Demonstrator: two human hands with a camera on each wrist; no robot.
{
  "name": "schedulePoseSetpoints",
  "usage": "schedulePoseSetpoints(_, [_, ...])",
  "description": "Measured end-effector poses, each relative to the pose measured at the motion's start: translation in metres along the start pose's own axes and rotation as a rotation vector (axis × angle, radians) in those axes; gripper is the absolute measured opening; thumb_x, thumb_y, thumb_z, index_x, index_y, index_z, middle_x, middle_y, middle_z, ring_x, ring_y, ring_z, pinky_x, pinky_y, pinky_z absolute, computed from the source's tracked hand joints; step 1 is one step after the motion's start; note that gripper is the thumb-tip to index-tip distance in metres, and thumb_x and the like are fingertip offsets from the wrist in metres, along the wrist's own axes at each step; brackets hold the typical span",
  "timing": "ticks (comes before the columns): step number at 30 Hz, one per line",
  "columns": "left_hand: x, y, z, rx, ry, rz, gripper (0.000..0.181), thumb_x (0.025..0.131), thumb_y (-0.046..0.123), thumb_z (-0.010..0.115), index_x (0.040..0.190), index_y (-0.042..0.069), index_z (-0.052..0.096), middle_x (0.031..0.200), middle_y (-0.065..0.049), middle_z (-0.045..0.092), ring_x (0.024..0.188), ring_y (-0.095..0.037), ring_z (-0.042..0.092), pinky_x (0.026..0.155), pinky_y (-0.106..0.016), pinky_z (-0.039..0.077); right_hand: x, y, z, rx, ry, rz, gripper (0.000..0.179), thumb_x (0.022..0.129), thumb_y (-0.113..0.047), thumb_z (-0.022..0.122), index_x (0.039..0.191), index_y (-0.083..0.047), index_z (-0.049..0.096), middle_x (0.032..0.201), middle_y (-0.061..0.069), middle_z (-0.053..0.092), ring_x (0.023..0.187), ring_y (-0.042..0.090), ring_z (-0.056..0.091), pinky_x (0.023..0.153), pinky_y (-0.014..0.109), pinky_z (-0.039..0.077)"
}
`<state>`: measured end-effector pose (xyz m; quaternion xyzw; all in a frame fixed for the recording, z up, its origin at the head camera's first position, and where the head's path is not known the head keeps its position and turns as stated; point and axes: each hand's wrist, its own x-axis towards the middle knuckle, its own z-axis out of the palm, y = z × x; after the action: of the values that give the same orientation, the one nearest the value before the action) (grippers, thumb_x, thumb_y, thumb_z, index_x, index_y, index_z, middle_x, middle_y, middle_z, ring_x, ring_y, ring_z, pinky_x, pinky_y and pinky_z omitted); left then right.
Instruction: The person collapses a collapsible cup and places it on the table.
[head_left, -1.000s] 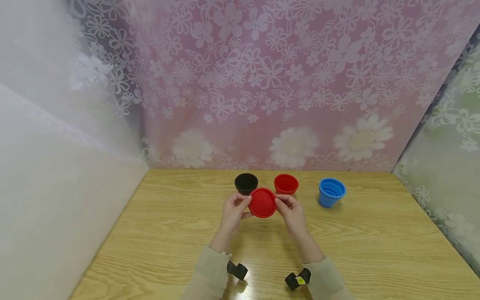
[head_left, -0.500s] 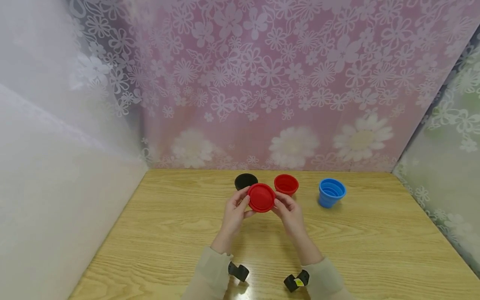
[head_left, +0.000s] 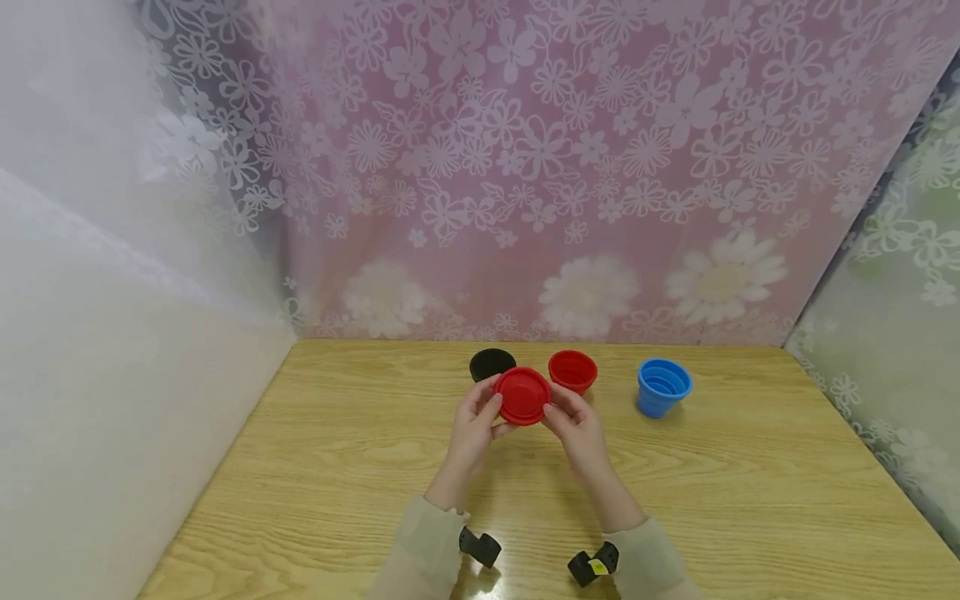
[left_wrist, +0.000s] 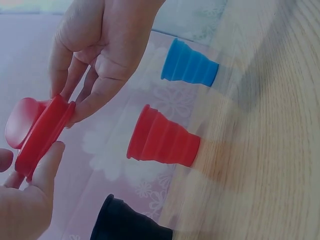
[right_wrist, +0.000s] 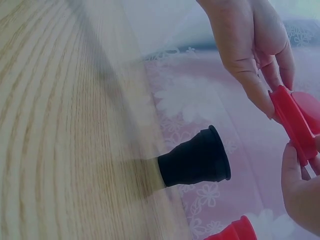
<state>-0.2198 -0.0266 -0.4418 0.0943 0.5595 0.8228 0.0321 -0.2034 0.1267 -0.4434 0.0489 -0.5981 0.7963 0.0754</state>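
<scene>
A red collapsible cup (head_left: 523,396), folded into a flat disc, is held up above the table between both hands. My left hand (head_left: 471,429) pinches its left edge, thumb on the near face and fingers behind. On the opposite edge, my right hand (head_left: 581,429) grips it the same way. In the left wrist view the folded cup (left_wrist: 42,132) appears edge-on, with a rounded bulge on the side facing away from me. Behind the hands stand a black cup (head_left: 492,364), partly hidden by the disc and left hand, and an expanded red cup (head_left: 572,371).
An expanded blue cup (head_left: 663,387) stands farther right on the wooden table (head_left: 750,483). A pink floral curtain (head_left: 525,208) hangs along the back edge, with pale sheets at both sides. Black wrist mounts (head_left: 480,547) project from the sleeves.
Both hands have raised the folded red cup slightly and moved it a little away from me, so it overlaps more of the black cup. The standing cups have stayed put.
</scene>
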Motion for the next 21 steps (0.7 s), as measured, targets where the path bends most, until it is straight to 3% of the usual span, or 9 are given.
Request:
schedulePoseSetpoints(7, [0.0001, 0.0014, 0.0009, -0.037, 0.03, -0.022, 0.025, 0.09, 0.01, 0.051, 0.111, -0.002, 0.044, 0.097, -0.007, 0.054, 0.08, -0.014, 0.057, 0.061, -0.025, 0.052, -0.0009, -0.0037, 0.0009, -0.001, 0.006, 0.013, 0.034, 0.089, 0.003, 0.047, 0.123, 0.008, 0.045, 0.106, 0.005, 0.053, 0.091, 0.014, 0.055, 0.077, 0.027, 0.048])
schedulePoseSetpoints(13, [-0.0022, 0.0034, 0.0006, -0.04, 0.004, -0.033, 0.014, 0.088, 0.007, 0.054, 0.096, 0.001, 0.044, 0.085, -0.007, 0.054, 0.071, -0.013, 0.059, 0.06, -0.027, 0.052, -0.0036, -0.0071, 0.0018, -0.031, 0.017, 0.043, 0.032, 0.091, -0.005, 0.048, 0.12, 0.008, 0.046, 0.108, 0.009, 0.051, 0.092, 0.015, 0.056, 0.079, 0.027, 0.047])
schedulePoseSetpoints(21, [-0.0052, 0.0034, -0.0003, -0.017, -0.023, -0.05, 0.018, 0.086, 0.006, 0.056, 0.098, 0.001, 0.043, 0.089, -0.008, 0.056, 0.075, -0.015, 0.059, 0.065, -0.029, 0.052, -0.0071, -0.0057, 0.0038, -0.009, 0.015, 0.017, 0.033, 0.09, -0.014, 0.053, 0.118, 0.002, 0.05, 0.109, 0.008, 0.051, 0.091, 0.016, 0.056, 0.077, 0.027, 0.048])
